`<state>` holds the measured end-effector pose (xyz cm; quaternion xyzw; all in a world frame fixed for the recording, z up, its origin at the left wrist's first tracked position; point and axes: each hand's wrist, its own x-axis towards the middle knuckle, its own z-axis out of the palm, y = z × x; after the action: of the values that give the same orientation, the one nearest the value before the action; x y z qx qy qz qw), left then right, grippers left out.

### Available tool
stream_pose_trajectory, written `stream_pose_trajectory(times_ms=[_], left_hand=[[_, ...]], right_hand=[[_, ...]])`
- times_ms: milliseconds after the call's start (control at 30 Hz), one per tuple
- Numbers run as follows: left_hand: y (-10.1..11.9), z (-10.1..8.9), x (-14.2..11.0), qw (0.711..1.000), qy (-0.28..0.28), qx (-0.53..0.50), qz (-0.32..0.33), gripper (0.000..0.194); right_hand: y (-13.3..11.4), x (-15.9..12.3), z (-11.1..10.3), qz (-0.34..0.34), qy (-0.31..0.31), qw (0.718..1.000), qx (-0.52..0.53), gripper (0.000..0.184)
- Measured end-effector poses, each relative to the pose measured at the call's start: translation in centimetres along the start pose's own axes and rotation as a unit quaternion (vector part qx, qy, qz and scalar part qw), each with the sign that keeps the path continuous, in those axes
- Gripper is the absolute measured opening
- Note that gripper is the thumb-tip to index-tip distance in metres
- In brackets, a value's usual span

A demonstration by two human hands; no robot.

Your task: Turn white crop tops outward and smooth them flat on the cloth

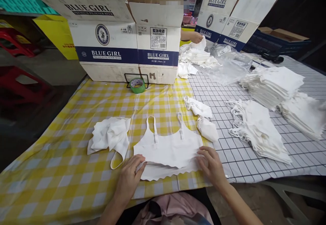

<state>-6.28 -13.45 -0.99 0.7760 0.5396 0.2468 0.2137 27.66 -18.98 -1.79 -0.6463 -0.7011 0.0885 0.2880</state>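
Observation:
A white strappy crop top [169, 146] lies flat on the yellow checked tablecloth [76, 170], straps pointing away from me. My left hand [131, 175] pinches its lower left corner, where the hem is lifted and folded. At the lower right edge my right hand [211, 163] rests on the hem with fingers curled on the fabric. A crumpled white garment [110, 136] lies just left of the top.
Two small white pieces [197, 107] lie right of the top. Stacks of white garments [257, 126] and folded ones [275, 84] cover the black-grid cloth. A Blue Girl carton [127, 38] and green tape roll [137, 85] stand behind. Another person's hand [196, 37] reaches at the far side.

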Motion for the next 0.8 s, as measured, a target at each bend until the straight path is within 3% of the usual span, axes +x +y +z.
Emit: stream_pose_trajectory(times_ms=[100, 167, 233, 300, 333, 400, 533, 667, 800], left_hand=[[0.5, 0.1, 1.2, 0.998, 0.007, -0.023, -0.066, 0.02], [0.9, 0.0, 2.3, 0.995, 0.019, -0.035, -0.092, 0.022], [1.5, -0.3, 3.7, 0.993, 0.031, -0.055, -0.103, 0.022], [2.0, -0.7, 5.2, 0.989, 0.04, -0.087, -0.11, 0.023], [2.2, -0.9, 6.0, 0.986, 0.044, -0.111, -0.116, 0.023], [2.4, -1.3, 7.6, 0.976, 0.055, -0.167, -0.125, 0.023], [2.1, -1.7, 10.5, 0.962, 0.063, -0.235, -0.123, 0.028], [1.7, -1.4, 12.1, 0.957, 0.052, -0.258, -0.121, 0.033], [1.7, -0.9, 12.7, 0.95, 0.047, -0.281, -0.126, 0.037]], right_hand=[[-2.0, 1.2, 0.7, -0.106, -0.047, 0.993, -0.007, 0.042], [-3.8, 2.2, 1.7, -0.137, -0.083, 0.987, -0.003, 0.059], [-5.5, 3.5, 2.9, -0.131, -0.103, 0.986, 0.013, 0.05], [-6.7, 5.1, 3.9, -0.097, -0.109, 0.988, 0.057, 0.023], [-7.0, 6.1, 4.3, -0.069, -0.108, 0.988, 0.092, 0.019], [-7.1, 8.3, 4.6, 0.003, -0.105, 0.977, 0.183, 0.021], [-6.4, 12.8, 3.8, 0.135, -0.116, 0.918, 0.355, 0.019], [-5.8, 15.2, 3.5, 0.17, -0.11, 0.894, 0.399, 0.022], [-5.5, 15.7, 4.2, 0.188, -0.108, 0.872, 0.44, 0.024]])
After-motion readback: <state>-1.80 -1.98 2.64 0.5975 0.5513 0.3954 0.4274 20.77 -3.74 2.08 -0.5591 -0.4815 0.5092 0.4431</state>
